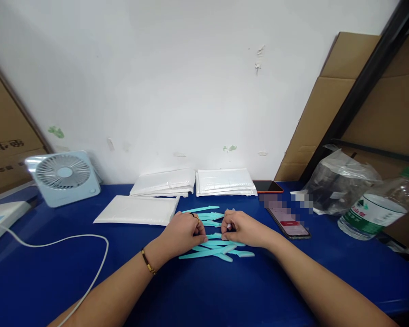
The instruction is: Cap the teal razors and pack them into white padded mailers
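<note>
Several thin turquoise plastic strips (215,250) lie in a loose pile on the blue table (204,290), just ahead of me. My left hand (184,232) rests over the pile's left side with its fingers curled and pinched at the strips. A ring and a gold bracelet show on that hand and wrist. My right hand (242,228) sits over the right side, fingers also curled and pinched together at the strips. The fingertips of both hands almost meet over the middle of the pile. What each pinch holds is too small to make out.
White padded envelopes (137,210) lie flat behind the pile, with two stacks (225,181) against the wall. A small fan (64,176) and white cable (71,238) are at left. A phone (288,221), a second phone (267,186), a plastic bag (341,184) and a water bottle (378,209) are at right.
</note>
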### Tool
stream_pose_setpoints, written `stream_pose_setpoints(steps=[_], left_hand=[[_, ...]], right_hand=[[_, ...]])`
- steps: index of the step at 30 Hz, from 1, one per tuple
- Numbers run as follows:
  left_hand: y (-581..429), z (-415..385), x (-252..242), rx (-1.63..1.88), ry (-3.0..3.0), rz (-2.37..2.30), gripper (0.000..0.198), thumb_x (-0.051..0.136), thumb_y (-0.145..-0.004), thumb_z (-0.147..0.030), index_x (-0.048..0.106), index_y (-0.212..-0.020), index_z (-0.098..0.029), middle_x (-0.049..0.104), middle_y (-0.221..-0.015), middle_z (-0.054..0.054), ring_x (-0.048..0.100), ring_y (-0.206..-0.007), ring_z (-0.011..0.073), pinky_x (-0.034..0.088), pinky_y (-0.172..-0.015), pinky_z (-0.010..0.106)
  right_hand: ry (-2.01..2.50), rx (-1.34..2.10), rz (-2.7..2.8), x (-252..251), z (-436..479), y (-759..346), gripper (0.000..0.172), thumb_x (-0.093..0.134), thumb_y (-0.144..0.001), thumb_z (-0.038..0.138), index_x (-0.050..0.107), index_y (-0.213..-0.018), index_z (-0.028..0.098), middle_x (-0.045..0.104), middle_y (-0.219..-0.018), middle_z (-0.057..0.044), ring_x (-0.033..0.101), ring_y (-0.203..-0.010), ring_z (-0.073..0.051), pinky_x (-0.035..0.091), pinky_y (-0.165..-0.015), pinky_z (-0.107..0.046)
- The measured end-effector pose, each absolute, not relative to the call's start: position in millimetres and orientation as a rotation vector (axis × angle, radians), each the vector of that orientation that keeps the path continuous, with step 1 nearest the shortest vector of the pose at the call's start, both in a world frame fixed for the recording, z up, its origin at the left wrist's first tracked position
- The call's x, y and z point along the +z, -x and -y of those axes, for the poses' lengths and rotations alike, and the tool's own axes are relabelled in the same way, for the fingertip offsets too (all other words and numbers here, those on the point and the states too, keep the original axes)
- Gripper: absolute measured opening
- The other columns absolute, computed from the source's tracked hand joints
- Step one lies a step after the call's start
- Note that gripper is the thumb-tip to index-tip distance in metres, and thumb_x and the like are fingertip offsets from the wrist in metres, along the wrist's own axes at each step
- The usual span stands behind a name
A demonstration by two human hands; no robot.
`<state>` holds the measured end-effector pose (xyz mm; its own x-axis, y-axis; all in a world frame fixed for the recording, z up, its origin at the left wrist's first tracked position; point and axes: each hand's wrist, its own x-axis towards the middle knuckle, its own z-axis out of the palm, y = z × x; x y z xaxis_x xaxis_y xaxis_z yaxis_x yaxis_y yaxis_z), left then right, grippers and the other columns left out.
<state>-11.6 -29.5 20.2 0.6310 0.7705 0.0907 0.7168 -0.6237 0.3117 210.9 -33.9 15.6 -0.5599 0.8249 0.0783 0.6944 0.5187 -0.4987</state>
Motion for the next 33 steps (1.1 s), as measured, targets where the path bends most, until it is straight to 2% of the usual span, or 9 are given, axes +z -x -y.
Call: stream_pose_setpoints(steps=[5, 9, 14, 20, 23, 33], left_hand=[[11, 25, 19, 0.361, -2.613, -1.320, 0.018, 0.061, -0.073, -0.041, 0.065, -0.073, -0.023, 0.062, -0.073, -0.001, 0.055, -0.076, 0.0178, 0.034, -0.067, 0.030], [16, 15, 17, 0.433, -2.646, -1.364, 0.014, 0.061, -0.075, -0.037, 0.065, -0.070, -0.024, 0.063, -0.075, -0.001, 0.054, -0.079, 0.0179, 0.033, -0.069, 0.030], [22, 9, 18, 0.566, -2.653, -1.451, 0.017, 0.063, -0.073, -0.040, 0.067, -0.083, -0.027, 0.062, -0.091, 0.000, 0.053, -0.088, 0.0198, 0.034, -0.073, 0.031], [17, 25, 21, 0.337, -2.664, -1.178, 0.018, 0.063, -0.072, -0.044, 0.068, -0.072, -0.026, 0.062, -0.076, -0.001, 0.054, -0.081, 0.0184, 0.032, -0.071, 0.030], [14, 28, 20, 0.277, -2.648, -1.163, 0.019, 0.060, -0.075, -0.042, 0.068, -0.072, -0.025, 0.063, -0.074, -0.001, 0.055, -0.078, 0.0171, 0.032, -0.070, 0.030], [25, 11, 25, 0.508, -2.653, -1.472, 0.016, 0.060, -0.076, -0.038, 0.067, -0.074, -0.024, 0.061, -0.084, 0.000, 0.052, -0.083, 0.0183, 0.030, -0.072, 0.032]], right_hand=[[1.298, 0.632, 2.373, 20, 34, -216, 0.012, 0.061, -0.075, 0.031, 0.064, -0.074, 0.019, 0.055, -0.082, -0.003, 0.051, -0.070, -0.013, 0.038, -0.058, -0.022], [1.330, 0.558, 2.292, 20, 27, -225, 0.012, 0.060, -0.076, 0.030, 0.063, -0.072, 0.019, 0.056, -0.082, -0.002, 0.052, -0.069, -0.012, 0.038, -0.059, -0.022], [1.465, 0.522, 2.213, 20, 18, -246, 0.012, 0.059, -0.075, 0.029, 0.065, -0.072, 0.019, 0.058, -0.081, -0.002, 0.053, -0.069, -0.013, 0.039, -0.061, -0.024], [1.388, 0.813, 2.483, 30, 34, -250, 0.020, 0.072, -0.061, 0.037, 0.067, -0.071, 0.020, 0.061, -0.078, -0.001, 0.055, -0.068, -0.015, 0.039, -0.056, -0.023], [1.390, 0.830, 2.550, 29, 37, -245, 0.017, 0.069, -0.064, 0.035, 0.067, -0.071, 0.019, 0.061, -0.077, -0.001, 0.055, -0.065, -0.014, 0.037, -0.054, -0.023], [1.545, 0.439, 2.241, 35, 26, -254, 0.012, 0.061, -0.072, 0.028, 0.064, -0.070, 0.017, 0.058, -0.080, -0.004, 0.054, -0.072, -0.016, 0.039, -0.062, -0.025]])
